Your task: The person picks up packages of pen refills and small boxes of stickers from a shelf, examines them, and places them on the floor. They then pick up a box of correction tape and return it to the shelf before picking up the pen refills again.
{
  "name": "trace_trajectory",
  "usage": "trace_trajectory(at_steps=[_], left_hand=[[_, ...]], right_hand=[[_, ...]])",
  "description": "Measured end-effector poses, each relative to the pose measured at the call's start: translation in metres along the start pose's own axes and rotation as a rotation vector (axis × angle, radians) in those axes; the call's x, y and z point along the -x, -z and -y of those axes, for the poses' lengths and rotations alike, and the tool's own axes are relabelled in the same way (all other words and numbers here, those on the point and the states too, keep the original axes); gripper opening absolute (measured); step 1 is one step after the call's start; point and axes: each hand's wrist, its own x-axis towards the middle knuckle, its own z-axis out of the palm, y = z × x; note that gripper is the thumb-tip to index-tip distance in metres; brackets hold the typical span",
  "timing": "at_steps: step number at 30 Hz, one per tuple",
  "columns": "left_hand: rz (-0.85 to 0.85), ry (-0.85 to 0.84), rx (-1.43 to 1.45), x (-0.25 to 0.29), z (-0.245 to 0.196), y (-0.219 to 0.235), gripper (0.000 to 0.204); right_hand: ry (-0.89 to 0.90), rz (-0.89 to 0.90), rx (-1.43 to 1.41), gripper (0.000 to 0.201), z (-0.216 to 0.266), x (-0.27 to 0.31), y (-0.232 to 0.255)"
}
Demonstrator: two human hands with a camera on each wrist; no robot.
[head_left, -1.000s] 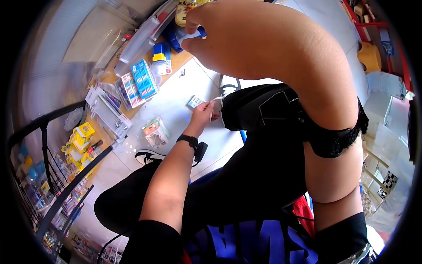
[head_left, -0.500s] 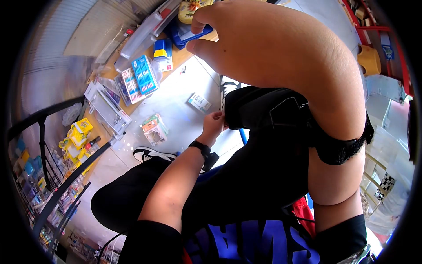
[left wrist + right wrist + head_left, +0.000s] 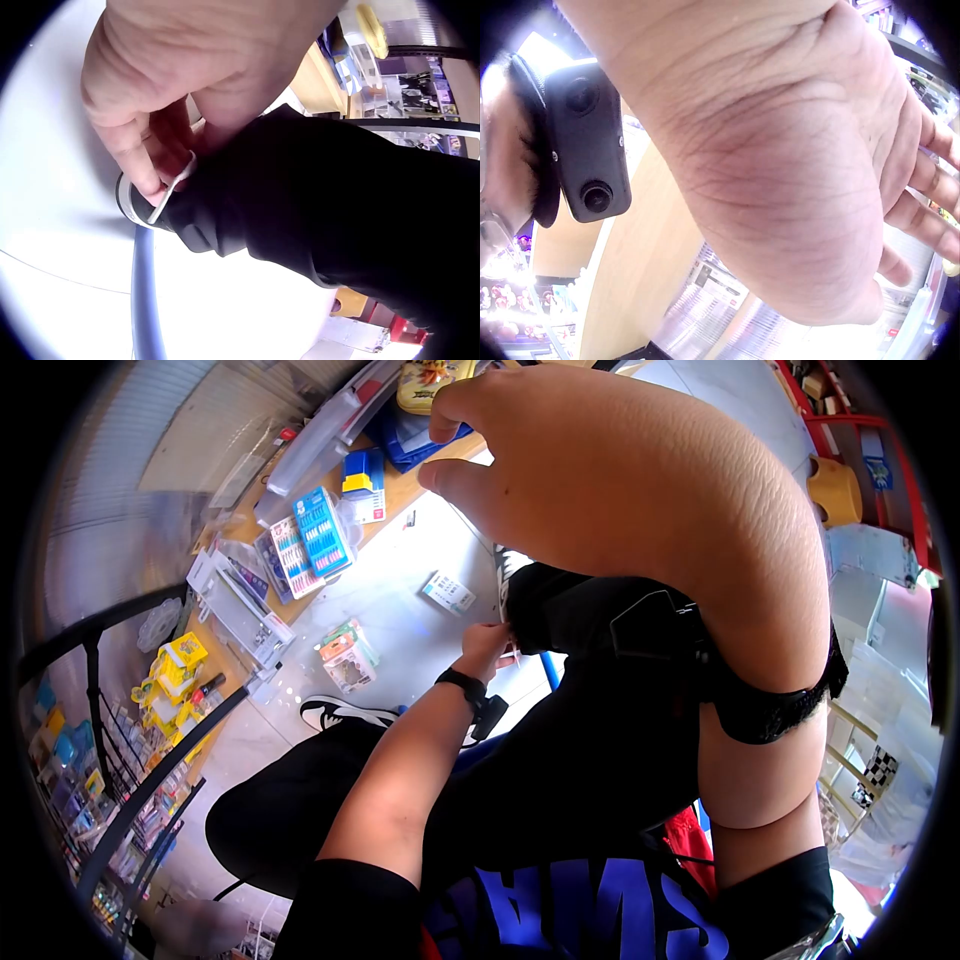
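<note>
Down by the cuff of the black trouser leg (image 3: 580, 610), my left hand (image 3: 485, 645) pinches a white shoelace (image 3: 166, 199) between its curled fingers and thumb. The dark shoe (image 3: 126, 201) with a white edge is partly hidden under the cuff and the hand. My right hand (image 3: 545, 460) is raised close to the head camera. Its fingers (image 3: 930, 176) lie loosely apart in the right wrist view, and nothing is held in it. In the head view it overlaps the table edge beside a yellow case (image 3: 428, 388) and a blue pouch (image 3: 400, 440).
A small white package (image 3: 448, 592) and a clear packet (image 3: 347, 657) lie on the tiled floor. Blue and pink boxed sets (image 3: 322, 532) stand on the wooden table. The other black-and-white shoe (image 3: 340, 712) is at left, near a black metal frame (image 3: 150, 795).
My left hand has moved slightly right and down, in against the trouser cuff, still pinching the lace. The right hand stays raised, almost in the same place.
</note>
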Motion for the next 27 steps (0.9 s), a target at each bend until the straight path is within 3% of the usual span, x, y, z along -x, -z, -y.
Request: trace_trajectory(at_steps=[11,15,17,18,20,21,23,27], left_hand=[[0.157,0.018,0.198,-0.013,-0.001,0.006,0.017],[0.121,-0.003,0.112,-0.016,-0.006,0.007,0.017],[0.116,-0.156,-0.142,-0.018,-0.009,0.007,0.022],[0.12,-0.151,-0.147,-0.004,-0.019,0.004,0.022],[-0.04,-0.317,-0.539,0.035,-0.045,-0.006,0.029],[-0.034,-0.315,-0.542,0.028,-0.043,-0.007,0.029],[-0.179,-0.563,-0.868,-0.002,-0.035,-0.006,0.037],[-0.243,-0.674,-1.09,-0.046,-0.017,0.002,0.044]], right_hand=[[-0.008,-0.045,-0.017,0.038,-0.007,0.003,-0.007],[-0.008,-0.075,-0.022,0.037,-0.01,0.005,-0.011],[-0.003,-0.104,-0.023,0.037,-0.012,0.007,-0.014],[-0.006,-0.12,-0.02,0.037,-0.014,0.007,-0.017],[0.003,-0.165,-0.012,0.036,-0.018,0.01,-0.022],[0.009,-0.195,-0.003,0.036,-0.021,0.012,-0.025],[0.035,-0.266,0.023,0.036,-0.027,0.016,-0.033],[0.115,-0.444,0.104,0.035,-0.037,0.02,-0.053]])
